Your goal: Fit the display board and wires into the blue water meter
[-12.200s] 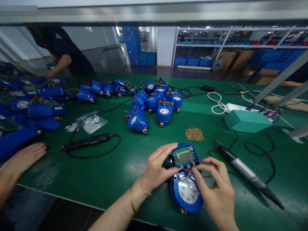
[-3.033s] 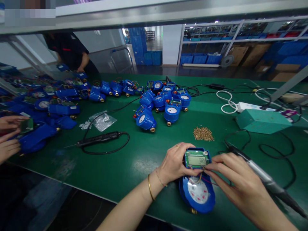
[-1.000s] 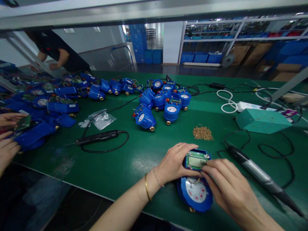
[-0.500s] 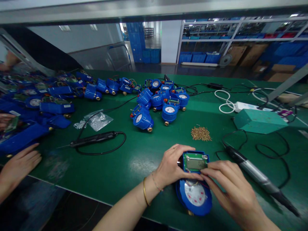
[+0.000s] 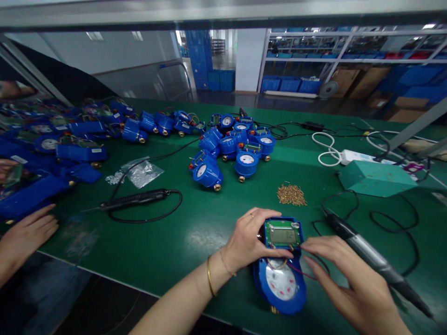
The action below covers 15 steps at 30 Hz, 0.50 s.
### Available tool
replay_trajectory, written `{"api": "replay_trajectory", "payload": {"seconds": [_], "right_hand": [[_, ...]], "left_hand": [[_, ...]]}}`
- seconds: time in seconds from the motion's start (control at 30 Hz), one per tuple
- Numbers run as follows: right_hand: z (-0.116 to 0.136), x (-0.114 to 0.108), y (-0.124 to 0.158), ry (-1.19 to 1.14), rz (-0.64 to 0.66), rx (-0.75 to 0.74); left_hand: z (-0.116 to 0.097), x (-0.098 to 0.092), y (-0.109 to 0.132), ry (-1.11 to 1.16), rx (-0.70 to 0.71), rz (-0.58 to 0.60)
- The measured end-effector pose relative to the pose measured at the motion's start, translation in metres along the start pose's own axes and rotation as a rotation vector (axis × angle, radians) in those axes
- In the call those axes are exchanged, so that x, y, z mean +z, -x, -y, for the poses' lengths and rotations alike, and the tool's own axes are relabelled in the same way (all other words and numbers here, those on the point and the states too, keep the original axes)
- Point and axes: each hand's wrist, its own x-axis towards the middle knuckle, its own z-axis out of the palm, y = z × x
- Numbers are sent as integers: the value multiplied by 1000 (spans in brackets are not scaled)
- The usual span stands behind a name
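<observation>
A blue water meter (image 5: 281, 279) lies at the front of the green bench, its round white dial towards me. Above the dial, its square housing holds a green circuit board (image 5: 295, 236) with a lit grey display. My left hand (image 5: 249, 239) grips this housing, fingers at the far edge and thumb across the near edge. At the housing's right side is my right hand (image 5: 344, 274), with a gap between thumb and fingertips and nothing seen in it. Thin dark and red wires (image 5: 302, 272) loop out between board and dial, close to the right hand.
Brass screws (image 5: 291, 195) lie in a pile beyond the meter. More blue water meters (image 5: 228, 144) stand mid-bench and at left. Electric screwdrivers (image 5: 370, 253) lie to the right and left (image 5: 136, 199). A green box (image 5: 377, 177) sits at right. A co-worker's hand (image 5: 30, 237) rests at left.
My right hand has drawn slightly away to the right, its thumb and fingers parting. The wires now show beside the housing, and the display's digits are clearer. My left hand keeps its hold.
</observation>
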Motion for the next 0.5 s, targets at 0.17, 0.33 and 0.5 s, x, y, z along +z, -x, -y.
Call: {"api": "replay_trajectory", "payload": {"seconds": [0.17, 0.33, 0.5], "right_hand": [[1, 4, -7, 55, -2, -28], [0, 8, -9, 151, 50, -115], [4, 12, -11, 262, 65, -152]], "left_hand": [[-1, 0, 0, 7, -17, 15], [-4, 0, 1, 1, -42, 34], [-4, -1, 0, -1, -48, 48]]}}
